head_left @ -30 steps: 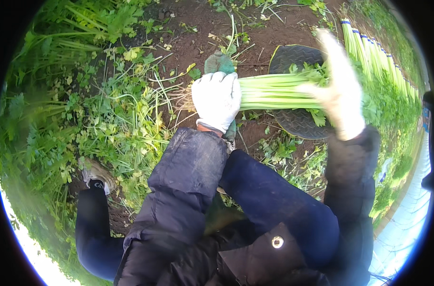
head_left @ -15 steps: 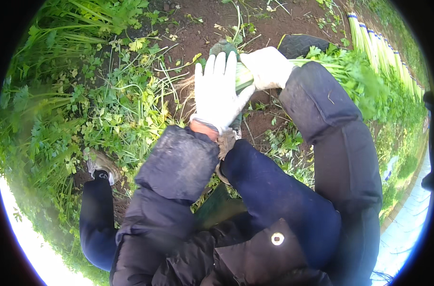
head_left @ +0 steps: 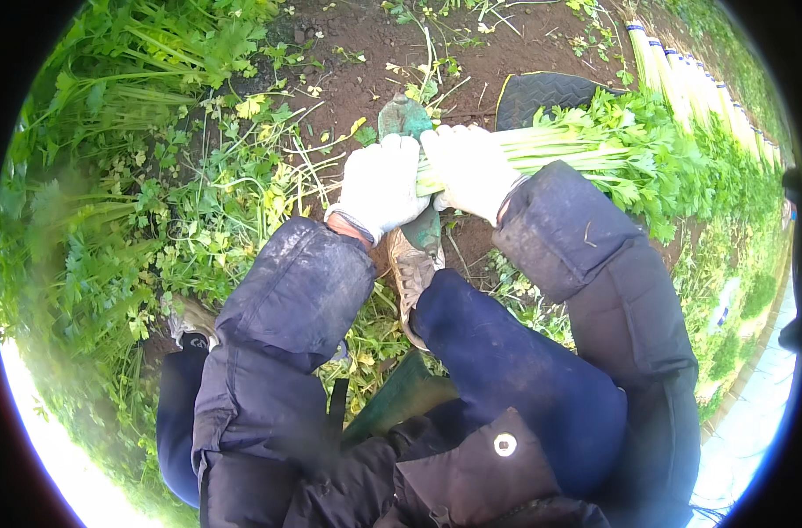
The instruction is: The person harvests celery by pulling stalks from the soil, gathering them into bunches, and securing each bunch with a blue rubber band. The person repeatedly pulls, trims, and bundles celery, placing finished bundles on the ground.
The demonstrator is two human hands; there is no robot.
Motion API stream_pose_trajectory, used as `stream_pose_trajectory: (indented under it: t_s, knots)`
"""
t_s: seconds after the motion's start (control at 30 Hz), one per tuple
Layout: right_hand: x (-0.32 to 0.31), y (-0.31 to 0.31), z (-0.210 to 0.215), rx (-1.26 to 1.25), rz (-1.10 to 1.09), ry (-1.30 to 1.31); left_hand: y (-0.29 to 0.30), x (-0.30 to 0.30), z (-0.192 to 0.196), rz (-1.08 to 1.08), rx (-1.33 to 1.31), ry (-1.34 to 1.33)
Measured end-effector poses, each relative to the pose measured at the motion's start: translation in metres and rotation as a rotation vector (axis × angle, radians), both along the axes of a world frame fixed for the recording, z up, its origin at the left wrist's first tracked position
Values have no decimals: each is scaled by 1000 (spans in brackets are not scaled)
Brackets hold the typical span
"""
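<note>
A bunch of celery (head_left: pixel 563 151) lies crosswise in front of me, its pale stalks pointing left and its leafy tops spreading right. My left hand (head_left: pixel 383 187), in a white glove, is closed round the root end, which it mostly hides. Close beside it, my right hand (head_left: pixel 471 172), also in a white glove, grips the lower stalks with the fingers curled over them. Beneath both hands runs a worn green strip (head_left: pixel 404 116), showing above and below them; what it is I cannot make out.
Standing celery (head_left: pixel 93 150) fills the left side, with loose leaves and trimmings (head_left: pixel 242 198) beside it. At the upper right lies a row of celery bundles with blue bands (head_left: pixel 673 75). A black textured pad (head_left: pixel 541 95) rests on the soil. My shoe (head_left: pixel 411 273) is just below the hands.
My left hand was flat with its fingers spread over the root end; now it is closed round it. The right hand has moved slightly left and down, nearer the left.
</note>
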State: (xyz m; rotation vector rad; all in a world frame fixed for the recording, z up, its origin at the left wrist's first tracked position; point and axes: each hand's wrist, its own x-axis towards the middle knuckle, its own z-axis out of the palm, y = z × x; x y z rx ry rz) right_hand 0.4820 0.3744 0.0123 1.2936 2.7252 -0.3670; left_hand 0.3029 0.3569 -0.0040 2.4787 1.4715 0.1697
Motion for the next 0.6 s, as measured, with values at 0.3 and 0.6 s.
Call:
stream_pose_trajectory:
  t_s: [0.3, 0.6]
  knots:
    - [37, 27, 20, -234, -99, 210, -1, -4, -7, 10, 35, -64]
    - [27, 20, 4, -167, -112, 437, -5, -3, -5, 29, 40, -80]
